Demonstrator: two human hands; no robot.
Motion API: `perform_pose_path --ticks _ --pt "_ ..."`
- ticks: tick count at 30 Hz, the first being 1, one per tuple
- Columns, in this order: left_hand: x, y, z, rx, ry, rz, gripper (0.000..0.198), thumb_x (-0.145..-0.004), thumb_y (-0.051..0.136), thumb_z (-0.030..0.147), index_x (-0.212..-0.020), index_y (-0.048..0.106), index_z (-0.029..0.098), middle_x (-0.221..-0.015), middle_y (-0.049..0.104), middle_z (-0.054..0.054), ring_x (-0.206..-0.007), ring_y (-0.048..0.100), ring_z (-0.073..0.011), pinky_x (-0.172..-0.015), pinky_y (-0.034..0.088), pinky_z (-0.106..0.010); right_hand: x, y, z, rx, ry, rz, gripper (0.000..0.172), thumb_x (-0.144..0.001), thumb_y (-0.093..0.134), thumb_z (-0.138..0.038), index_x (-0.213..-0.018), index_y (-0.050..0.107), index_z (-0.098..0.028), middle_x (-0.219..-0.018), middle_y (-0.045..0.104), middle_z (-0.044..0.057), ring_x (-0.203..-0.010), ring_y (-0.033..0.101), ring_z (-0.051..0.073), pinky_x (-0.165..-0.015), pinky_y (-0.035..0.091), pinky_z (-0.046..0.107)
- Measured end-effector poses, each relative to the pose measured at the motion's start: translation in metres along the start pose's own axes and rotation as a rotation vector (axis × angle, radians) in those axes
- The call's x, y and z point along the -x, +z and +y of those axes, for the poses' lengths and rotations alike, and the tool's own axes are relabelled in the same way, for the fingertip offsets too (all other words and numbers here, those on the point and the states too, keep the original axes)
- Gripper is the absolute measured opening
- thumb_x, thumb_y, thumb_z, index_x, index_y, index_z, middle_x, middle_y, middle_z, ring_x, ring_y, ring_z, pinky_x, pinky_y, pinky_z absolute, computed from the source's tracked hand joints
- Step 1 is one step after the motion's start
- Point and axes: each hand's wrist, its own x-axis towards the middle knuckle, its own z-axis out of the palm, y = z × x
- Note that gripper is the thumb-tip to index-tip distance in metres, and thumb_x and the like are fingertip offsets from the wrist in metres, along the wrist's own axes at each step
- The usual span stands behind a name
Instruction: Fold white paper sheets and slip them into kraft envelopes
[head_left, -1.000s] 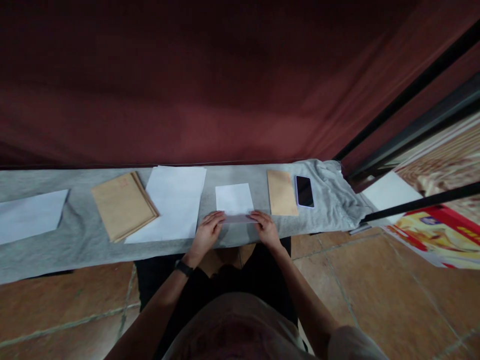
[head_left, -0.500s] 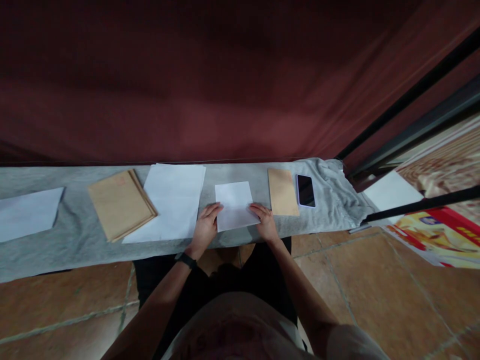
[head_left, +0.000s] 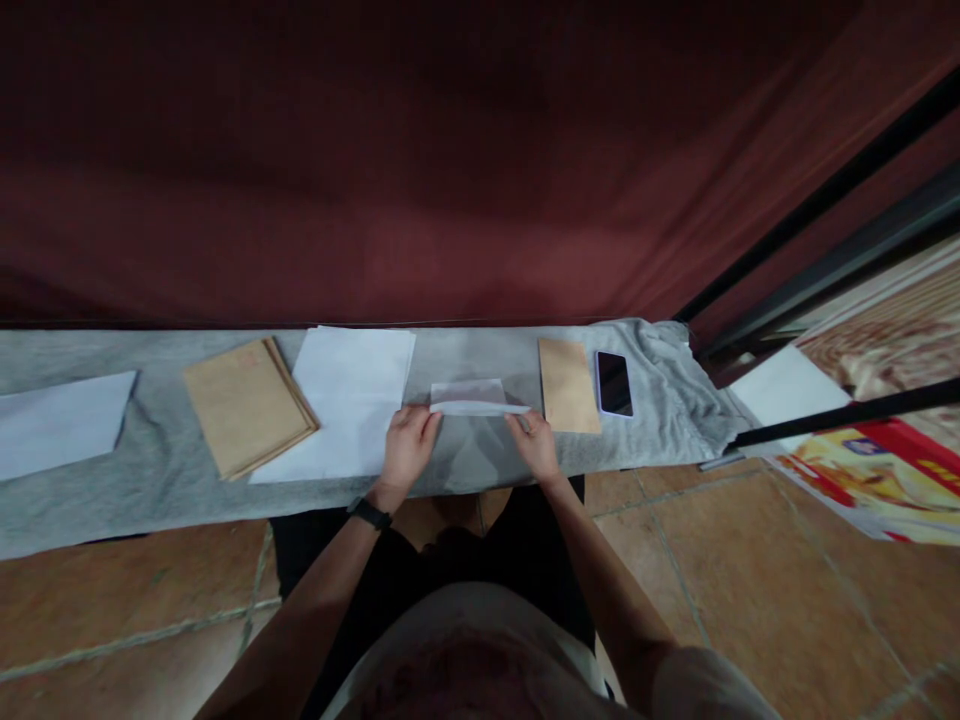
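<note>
A small white sheet of paper (head_left: 471, 392) is in front of me, its near part lifted and bent over toward the far part. My left hand (head_left: 409, 440) pinches the left end of the raised edge. At the right end, my right hand (head_left: 534, 440) grips the same edge between thumb and fingers. Just left of the paper lies a stack of larger white sheets (head_left: 356, 380). A single brown envelope (head_left: 568, 385) rests to the right of my right hand, with a phone (head_left: 615, 384) beside it, screen dark.
Several brown envelopes (head_left: 251, 405) are piled partly over the white sheets. Another white sheet (head_left: 64, 420) lies at the far left. Grey cloth (head_left: 165, 500) covers the narrow table. A dark red curtain (head_left: 375, 200) hangs behind it; a colourful box (head_left: 885, 470) is at right.
The near edge of the small sheet has come up off the table and bent away from me. Both hands moved with it, now pinching its ends.
</note>
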Motion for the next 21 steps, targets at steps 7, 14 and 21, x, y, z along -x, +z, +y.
perform_pose_path --ticks 7,14,21 --pt "-0.012 -0.025 0.033 0.225 -0.191 0.099 0.027 -0.097 0.055 0.045 -0.091 0.067 0.021 -0.08 0.068 -0.001 -0.074 0.059 -0.0164 -0.071 0.046 -0.027 -0.012 -0.014 -0.034 -0.174 0.054 0.065 0.032 -0.096 0.059 -0.051 -0.089 0.071 -0.022 -0.079 0.071 0.001 -0.074 0.064 0.018 -0.07 0.051 0.027" --pt "-0.028 -0.033 0.051 0.488 -0.292 0.178 0.024 -0.089 0.063 0.042 -0.094 0.069 0.019 -0.075 0.066 0.002 -0.069 0.057 -0.0137 -0.067 0.046 -0.025 -0.023 -0.021 -0.047 -0.339 0.059 0.028 0.032 -0.092 0.064 -0.045 -0.115 0.068 -0.022 -0.085 0.071 -0.001 -0.075 0.062 0.016 -0.069 0.05 0.026" --pt "-0.021 0.003 0.017 0.489 -0.479 0.027 0.02 -0.08 0.064 0.034 -0.093 0.07 0.019 -0.065 0.064 0.003 -0.062 0.059 -0.015 -0.062 0.046 -0.026 -0.01 0.006 -0.013 -0.154 0.198 0.031 0.043 -0.092 0.062 -0.038 -0.131 0.063 -0.021 -0.08 0.071 0.0 -0.071 0.066 0.019 -0.067 0.053 0.028"
